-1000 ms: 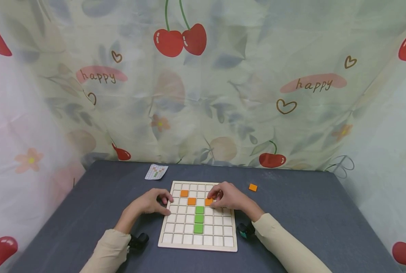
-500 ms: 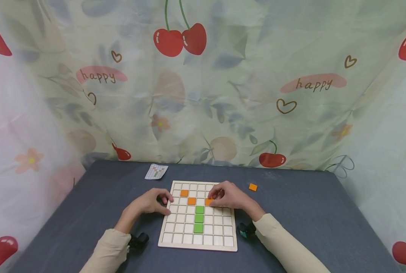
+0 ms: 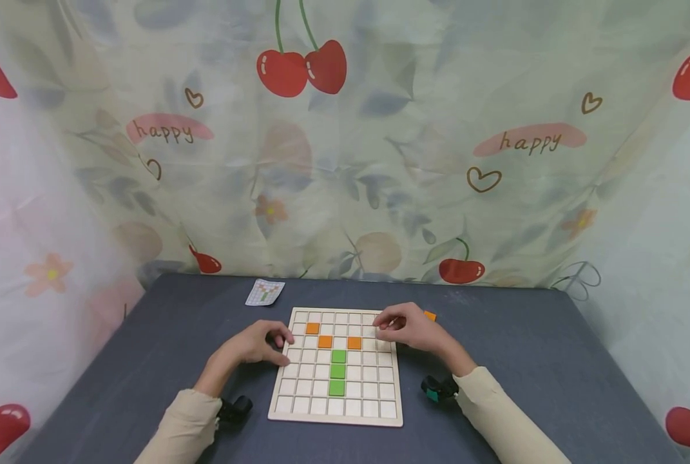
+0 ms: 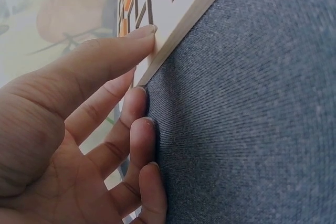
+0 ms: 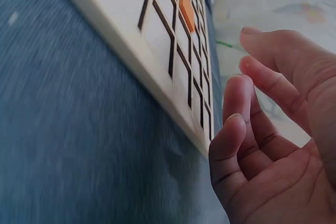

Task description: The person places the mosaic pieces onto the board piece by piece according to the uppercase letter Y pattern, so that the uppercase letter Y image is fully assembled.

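Note:
A square light wooden grid board [image 3: 307, 421] lies on the table, with several white cells. Three green tiles [image 3: 337, 371] form a column on it, with orange tiles [image 3: 354, 343] above them to both sides. My left hand [image 3: 254, 343] is at the board's left edge; in the left wrist view its thumb [image 4: 115, 51] rests on the rim while the other fingers lie loosely beside it. Above the board's upper right corner is my right hand [image 3: 413, 327], fingers loosely bent; the right wrist view shows nothing between them. It partly hides a loose orange tile [image 3: 430, 316].
A small paper card [image 3: 265, 292] with a coloured grid pattern lies behind the board, to the left. The dark blue cloth-covered table [image 3: 513, 361] ends at a printed curtain [image 3: 345, 193]. Black wrist cameras [image 3: 439, 389] hang beneath both wrists.
My right hand has let go of the orange tile in the right part of the grid and moved right, toward the loose orange tile. My left hand stays at the board's edge.

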{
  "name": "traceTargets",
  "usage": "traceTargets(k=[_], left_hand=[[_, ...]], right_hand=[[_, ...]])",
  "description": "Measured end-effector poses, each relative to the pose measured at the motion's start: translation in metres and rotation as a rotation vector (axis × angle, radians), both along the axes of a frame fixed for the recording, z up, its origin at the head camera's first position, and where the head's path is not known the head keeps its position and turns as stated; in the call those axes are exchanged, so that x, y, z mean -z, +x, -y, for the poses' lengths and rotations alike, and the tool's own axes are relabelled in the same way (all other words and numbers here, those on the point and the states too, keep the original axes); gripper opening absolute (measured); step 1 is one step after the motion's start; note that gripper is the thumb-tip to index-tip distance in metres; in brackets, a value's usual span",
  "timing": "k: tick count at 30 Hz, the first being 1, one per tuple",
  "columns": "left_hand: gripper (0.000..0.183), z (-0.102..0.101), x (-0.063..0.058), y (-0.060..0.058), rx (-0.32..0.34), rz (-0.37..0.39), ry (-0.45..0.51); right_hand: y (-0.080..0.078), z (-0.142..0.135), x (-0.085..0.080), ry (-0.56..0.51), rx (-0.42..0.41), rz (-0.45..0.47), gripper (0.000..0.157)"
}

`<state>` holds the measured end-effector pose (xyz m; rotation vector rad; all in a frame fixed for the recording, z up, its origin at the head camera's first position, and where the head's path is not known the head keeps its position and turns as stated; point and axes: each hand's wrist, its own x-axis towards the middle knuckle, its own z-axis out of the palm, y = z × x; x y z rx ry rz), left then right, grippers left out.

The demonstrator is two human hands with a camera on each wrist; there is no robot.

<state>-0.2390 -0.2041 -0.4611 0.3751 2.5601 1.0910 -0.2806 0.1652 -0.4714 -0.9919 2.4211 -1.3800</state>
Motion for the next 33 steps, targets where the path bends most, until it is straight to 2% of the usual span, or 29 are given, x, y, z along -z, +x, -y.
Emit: traceTargets(k=[6,17,23,33], left_hand=[[0.031,0.001,0.0,0.0,0.017,-0.008,0.003],[0.032,0.001,0.0,0.0,0.002,-0.003,-0.001],[0.031,0.001,-0.002,0.002,0.024,-0.008,0.017],[0.031,0.0,-0.002,0.001,0.027,-0.006,0.016]], right_hand=[[0.001,-0.023,0.0,0.014,0.034,-0.014,0.022],[0.004,-0.065,0.003,0.055,0.132,-0.019,0.024],[0.004,-0.085,0.004,0.025,0.165,-0.026,0.023],[-0.004,-0.105,0.003,0.078,0.24,-0.036,0.028]])
